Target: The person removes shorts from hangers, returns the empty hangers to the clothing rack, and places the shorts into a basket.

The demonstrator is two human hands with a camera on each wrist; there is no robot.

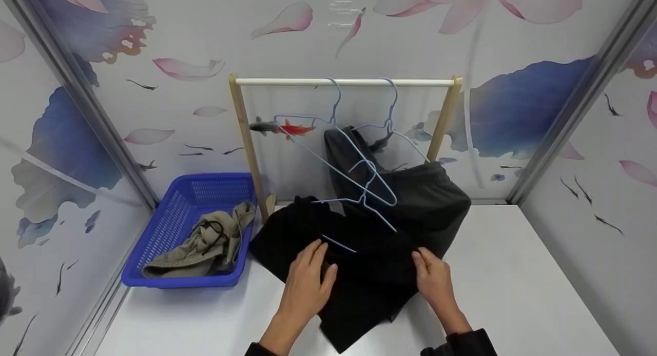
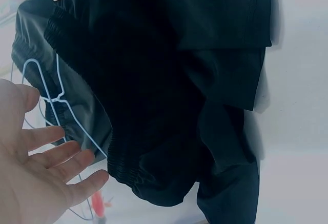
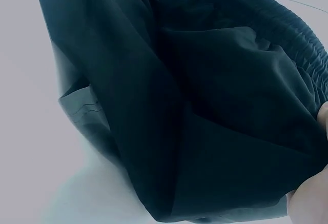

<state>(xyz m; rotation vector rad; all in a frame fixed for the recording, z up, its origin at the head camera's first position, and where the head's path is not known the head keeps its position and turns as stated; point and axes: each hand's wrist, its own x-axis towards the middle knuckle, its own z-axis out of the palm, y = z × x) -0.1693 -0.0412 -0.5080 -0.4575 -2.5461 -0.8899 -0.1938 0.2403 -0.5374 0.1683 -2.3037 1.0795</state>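
Observation:
Black shorts (image 1: 369,279) with a gathered elastic waistband (image 2: 123,170) lie spread at the front of the table, partly over it. A light blue wire hanger (image 1: 365,192) stands in their waist opening, its hook upward and its lower part partly hidden by the cloth. My right hand (image 1: 433,276) pinches the waistband's right side between thumb and fingers. At the left of the opening, my left hand (image 1: 307,281) has its fingers extended near the hanger's lower bar and the waistband. The left wrist view shows that hand's fingers (image 2: 59,155) spread, gripping nothing.
Behind stands a rack with a white rod (image 1: 287,82) and wooden posts. A bare blue hanger (image 1: 336,102) and another hanger (image 1: 392,102) bearing dark grey shorts (image 1: 431,192) hang from it. At left, a blue basket (image 1: 179,281) holds a khaki garment (image 1: 205,243).

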